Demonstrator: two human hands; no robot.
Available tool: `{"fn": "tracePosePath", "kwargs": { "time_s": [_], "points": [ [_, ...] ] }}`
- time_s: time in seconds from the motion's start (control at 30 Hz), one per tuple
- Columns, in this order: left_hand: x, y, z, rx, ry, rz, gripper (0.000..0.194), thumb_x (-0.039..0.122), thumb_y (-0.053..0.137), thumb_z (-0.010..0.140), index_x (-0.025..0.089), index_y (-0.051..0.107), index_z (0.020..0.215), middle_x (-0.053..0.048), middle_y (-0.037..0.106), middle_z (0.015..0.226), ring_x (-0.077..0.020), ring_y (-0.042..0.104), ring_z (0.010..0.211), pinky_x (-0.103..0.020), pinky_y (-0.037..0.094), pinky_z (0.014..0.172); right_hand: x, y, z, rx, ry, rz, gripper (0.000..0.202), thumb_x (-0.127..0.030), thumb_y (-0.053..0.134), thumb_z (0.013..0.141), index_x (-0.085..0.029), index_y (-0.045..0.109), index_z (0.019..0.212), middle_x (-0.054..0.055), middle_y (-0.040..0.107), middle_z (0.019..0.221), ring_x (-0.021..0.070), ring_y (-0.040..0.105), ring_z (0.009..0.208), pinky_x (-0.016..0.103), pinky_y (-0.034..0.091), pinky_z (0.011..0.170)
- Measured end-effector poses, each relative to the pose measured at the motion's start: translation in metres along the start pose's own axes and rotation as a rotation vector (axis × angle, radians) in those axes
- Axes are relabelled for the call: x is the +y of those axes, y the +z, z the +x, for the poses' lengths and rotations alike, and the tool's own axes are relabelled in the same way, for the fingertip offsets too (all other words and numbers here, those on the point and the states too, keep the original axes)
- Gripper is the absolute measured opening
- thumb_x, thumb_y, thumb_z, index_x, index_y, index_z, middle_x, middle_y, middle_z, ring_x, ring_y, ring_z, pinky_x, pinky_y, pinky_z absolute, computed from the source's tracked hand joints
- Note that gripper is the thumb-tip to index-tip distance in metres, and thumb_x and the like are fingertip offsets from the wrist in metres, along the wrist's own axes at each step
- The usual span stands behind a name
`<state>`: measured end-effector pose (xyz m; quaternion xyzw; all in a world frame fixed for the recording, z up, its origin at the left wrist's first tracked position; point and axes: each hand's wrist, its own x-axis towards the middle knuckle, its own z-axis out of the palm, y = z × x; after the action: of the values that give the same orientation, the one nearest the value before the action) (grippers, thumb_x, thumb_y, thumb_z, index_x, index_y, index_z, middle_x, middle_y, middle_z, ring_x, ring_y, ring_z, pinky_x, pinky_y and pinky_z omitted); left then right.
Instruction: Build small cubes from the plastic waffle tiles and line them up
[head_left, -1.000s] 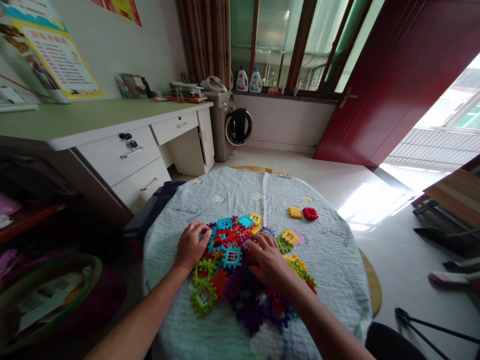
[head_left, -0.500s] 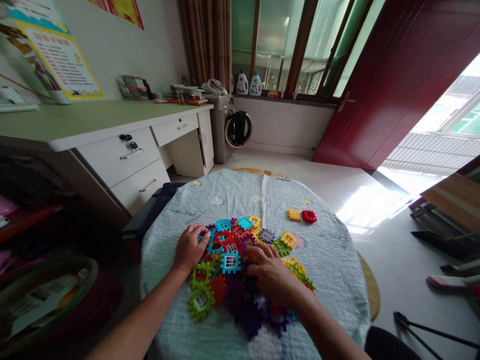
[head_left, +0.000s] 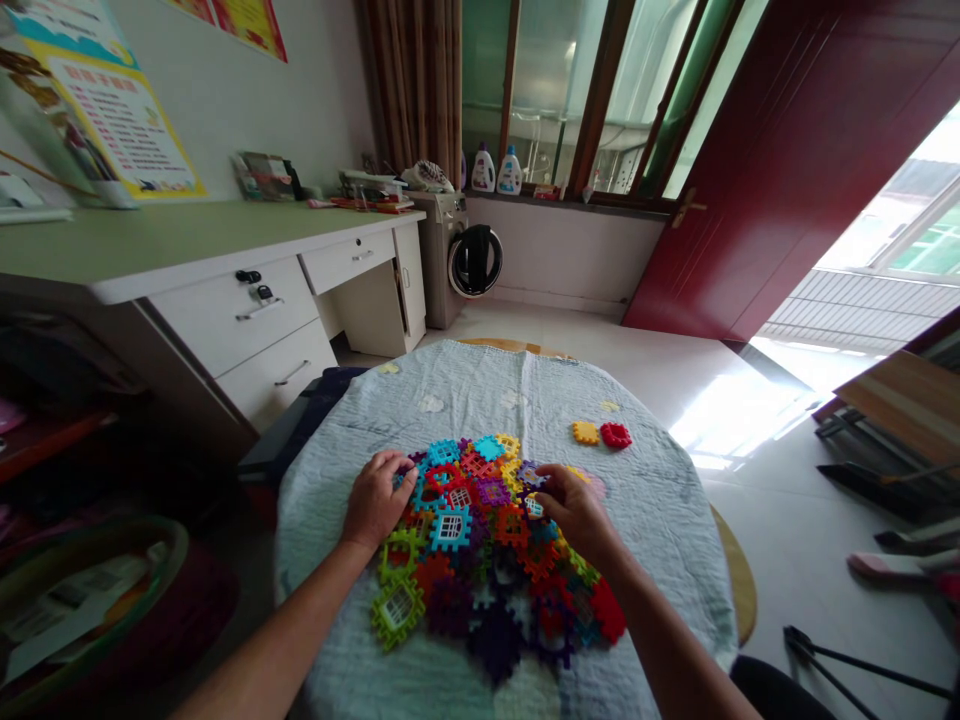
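A heap of colourful plastic interlocking building blocks (head_left: 511, 525) with toothed edges lies on the cloth-covered table, some with white window grids. My left hand (head_left: 381, 498) rests at the heap's left edge, fingers loosely bent and apart, touching the blocks there. On the heap's right side, my right hand (head_left: 576, 508) has its thumb and fingers bent around a small blue block with a white window (head_left: 534, 506); its far side is partly hidden. Just beyond those fingertips is a purple block (head_left: 529, 474). A blue window block (head_left: 451, 528) sits between the hands, and a green window block (head_left: 397, 609) lies at the near left.
A yellow block (head_left: 586, 433) and a red block (head_left: 616, 436) lie apart at the far right of the pale blue cloth (head_left: 480, 385). A desk (head_left: 225, 235) stands left, a washing machine (head_left: 442, 260) behind, and a basket (head_left: 176, 560) at lower left.
My right hand has moved from the middle of the heap to its right side, uncovering orange and red blocks. My left hand has stayed at the left edge.
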<state>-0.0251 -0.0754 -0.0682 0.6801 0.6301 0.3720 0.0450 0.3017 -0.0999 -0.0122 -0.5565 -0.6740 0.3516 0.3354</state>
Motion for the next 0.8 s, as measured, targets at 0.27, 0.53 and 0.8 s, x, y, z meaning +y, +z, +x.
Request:
{"fn": "tracePosePath", "kwargs": {
  "time_s": [0.27,0.53,0.8],
  "points": [
    [0.001,-0.001,0.000,-0.001,0.001,-0.007,0.028,0.042,0.050,0.087,0.021,0.067,0.089,-0.010,0.063,0.106,-0.0255,0.060,0.107,-0.042,0.047,0.101,-0.005,-0.001,-0.005,0.056,-0.022,-0.416,0.038,-0.042,0.063,0.082,-0.019,0.061,0.112,0.010,0.065,0.103,0.0243,0.061,0.097,0.036,0.046,0.084],
    [0.002,-0.001,0.000,0.001,-0.002,-0.004,0.025,0.040,0.051,0.085,0.021,0.067,0.088,-0.010,0.064,0.107,-0.0259,0.060,0.107,-0.043,0.047,0.100,-0.012,0.007,-0.011,0.017,0.016,-0.472,0.035,-0.037,0.062,0.080,-0.020,0.061,0.111,0.009,0.066,0.098,0.0232,0.062,0.092,0.033,0.045,0.081],
    [0.003,-0.001,0.000,-0.003,-0.003,0.004,0.022,0.037,0.052,0.083,0.021,0.067,0.088,-0.009,0.064,0.106,-0.0265,0.061,0.105,-0.043,0.047,0.100,-0.004,-0.005,0.013,0.166,-0.061,-0.467,0.053,-0.023,0.059,0.074,-0.019,0.054,0.126,0.010,0.066,0.116,0.0259,0.060,0.107,0.039,0.045,0.092]
  ]
}}
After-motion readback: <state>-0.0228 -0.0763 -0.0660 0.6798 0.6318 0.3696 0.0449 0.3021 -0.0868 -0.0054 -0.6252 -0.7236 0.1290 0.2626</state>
